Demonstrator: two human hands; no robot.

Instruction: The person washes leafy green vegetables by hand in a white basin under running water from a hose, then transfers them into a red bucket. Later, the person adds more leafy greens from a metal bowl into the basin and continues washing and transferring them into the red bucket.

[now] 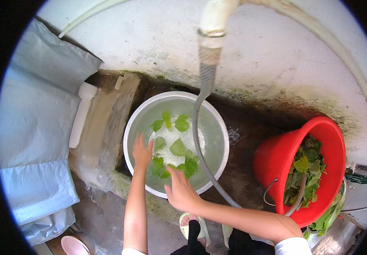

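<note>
A round metal basin (128, 129) of water stands before me, with several green leaves (177, 147) floating in it. Over the basin's left part is my left hand (142, 154), fingers apart and holding nothing. My right hand (181, 188) is over the near rim, close to the lower cluster of leaves, its fingers spread and slightly blurred, with nothing seen in it. A grey ribbed hose (195, 122) hangs from a white pipe (217, 19), crosses the basin's right side and runs under my right forearm towards the red bucket.
At the right a tilted red plastic bucket (269, 153) holds many leaves (311, 178), with more greens (327, 216) in a container beneath it. A grey-blue plastic sheet (40, 121) hangs at the left. A pink-white bowl (74, 246) sits lower left. A stained white wall (276, 54) rises behind.
</note>
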